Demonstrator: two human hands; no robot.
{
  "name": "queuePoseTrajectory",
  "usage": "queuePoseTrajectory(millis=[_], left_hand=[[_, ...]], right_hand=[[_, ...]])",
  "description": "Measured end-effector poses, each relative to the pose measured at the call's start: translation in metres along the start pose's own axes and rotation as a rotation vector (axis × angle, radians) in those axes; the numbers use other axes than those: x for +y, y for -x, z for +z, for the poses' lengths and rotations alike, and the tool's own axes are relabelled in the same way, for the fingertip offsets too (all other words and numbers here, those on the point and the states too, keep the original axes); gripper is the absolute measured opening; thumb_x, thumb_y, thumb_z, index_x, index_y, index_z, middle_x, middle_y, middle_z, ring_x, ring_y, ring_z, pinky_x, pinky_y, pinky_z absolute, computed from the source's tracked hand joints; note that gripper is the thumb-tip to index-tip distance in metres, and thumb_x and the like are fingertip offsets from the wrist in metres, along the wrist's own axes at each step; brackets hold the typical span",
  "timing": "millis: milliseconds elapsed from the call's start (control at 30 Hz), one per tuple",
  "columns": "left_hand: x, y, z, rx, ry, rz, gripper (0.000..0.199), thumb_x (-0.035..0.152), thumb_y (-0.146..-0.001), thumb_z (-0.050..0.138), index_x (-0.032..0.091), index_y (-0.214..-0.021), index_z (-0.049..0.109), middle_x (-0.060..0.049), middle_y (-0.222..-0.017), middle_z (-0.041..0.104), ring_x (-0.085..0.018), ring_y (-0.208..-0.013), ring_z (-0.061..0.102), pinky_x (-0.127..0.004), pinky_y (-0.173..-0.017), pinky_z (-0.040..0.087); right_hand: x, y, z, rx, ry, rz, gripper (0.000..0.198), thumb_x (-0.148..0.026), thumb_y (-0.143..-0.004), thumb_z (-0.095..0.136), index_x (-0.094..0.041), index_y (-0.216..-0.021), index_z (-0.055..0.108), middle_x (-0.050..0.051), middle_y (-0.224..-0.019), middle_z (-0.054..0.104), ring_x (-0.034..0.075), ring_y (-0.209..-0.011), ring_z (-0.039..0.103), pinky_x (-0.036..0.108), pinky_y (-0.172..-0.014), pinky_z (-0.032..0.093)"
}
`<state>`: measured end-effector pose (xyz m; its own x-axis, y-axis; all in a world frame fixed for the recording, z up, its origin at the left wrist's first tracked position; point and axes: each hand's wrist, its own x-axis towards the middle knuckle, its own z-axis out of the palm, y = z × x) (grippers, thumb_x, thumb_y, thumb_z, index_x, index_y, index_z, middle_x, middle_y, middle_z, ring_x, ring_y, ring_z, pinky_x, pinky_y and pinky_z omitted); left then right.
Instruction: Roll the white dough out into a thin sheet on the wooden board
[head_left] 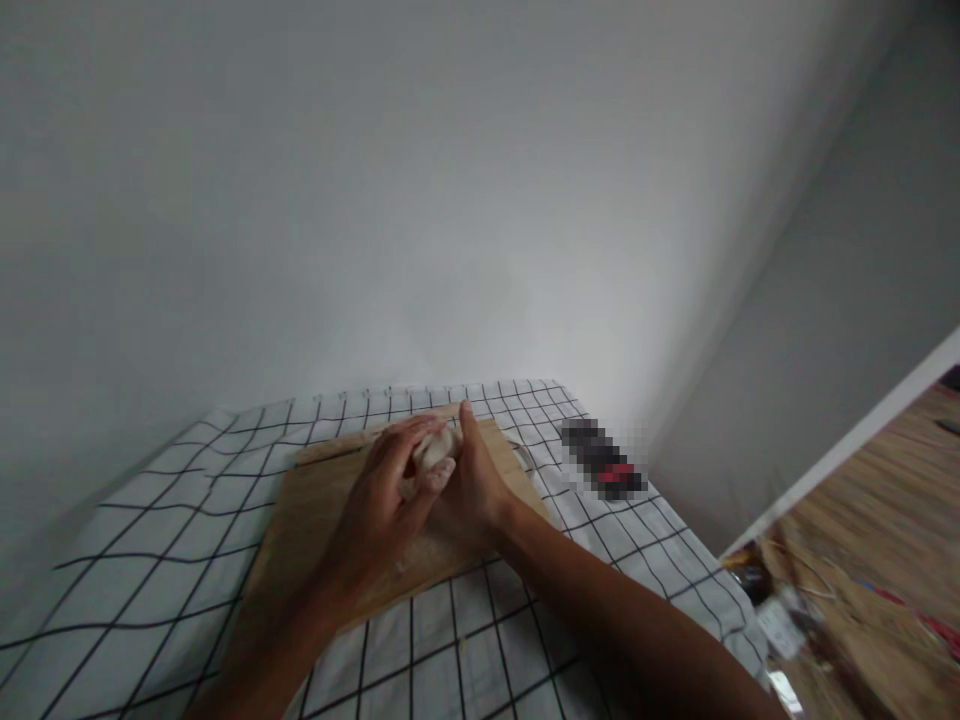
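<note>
A pale lump of dough (433, 450) sits between my two hands, over a wooden board (307, 520). My left hand (397, 475) curls around its left side, with fingers over the far edge and a flour-whitened thumb across the near side. On the other side, my right hand (474, 475) presses its palm against the dough, thumb pointing up. The lower part of the lump is hidden by the hands, so I cannot tell whether it touches the board. Traces of flour show on the wood near my wrists.
A white tablecloth with a black grid (180, 540) covers the table. To the right of the board lies a pixelated dark and red object (604, 460). A white wall (450, 200) rises behind the table. Cables and small items lie on the wooden floor (885, 520) at right.
</note>
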<state>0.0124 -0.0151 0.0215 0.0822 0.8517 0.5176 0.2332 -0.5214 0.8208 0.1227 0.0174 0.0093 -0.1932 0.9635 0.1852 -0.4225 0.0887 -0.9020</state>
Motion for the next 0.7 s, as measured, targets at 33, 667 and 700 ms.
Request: queuePoseTrajectory(millis=[33,667,700], left_hand=[[0.0,-0.001,-0.001,0.005,-0.019,0.012,0.04,0.038,-0.08,0.071,0.027,-0.118,0.067,-0.006,-0.134,0.061,-0.031,-0.132,0.047,-0.044,-0.116,0.034],[0.007,-0.013,-0.019,0.252,0.44,-0.343,0.027,0.044,-0.082,0.068,0.018,-0.085,0.067,0.003,-0.06,0.056,-0.006,-0.04,0.04,-0.018,-0.036,0.027],[0.007,-0.014,-0.019,0.249,0.484,-0.384,0.029,0.046,-0.08,0.068,0.018,-0.078,0.063,0.004,-0.057,0.053,-0.005,-0.039,0.039,-0.018,-0.035,0.026]], right_hand=[[0.0,0.002,0.002,-0.088,-0.094,0.061,0.075,-0.085,-0.087,0.027,-0.02,-0.093,0.065,0.005,-0.076,0.066,0.021,-0.076,0.065,0.035,-0.07,0.054],[0.011,0.005,0.004,0.047,-0.302,0.04,0.043,-0.06,-0.088,0.056,-0.024,-0.111,0.061,0.009,-0.129,0.062,0.026,-0.125,0.055,0.044,-0.101,0.047],[0.012,0.006,0.004,0.035,-0.297,0.038,0.042,-0.058,-0.089,0.057,-0.023,-0.111,0.062,0.009,-0.126,0.063,0.026,-0.123,0.056,0.044,-0.1,0.047]])
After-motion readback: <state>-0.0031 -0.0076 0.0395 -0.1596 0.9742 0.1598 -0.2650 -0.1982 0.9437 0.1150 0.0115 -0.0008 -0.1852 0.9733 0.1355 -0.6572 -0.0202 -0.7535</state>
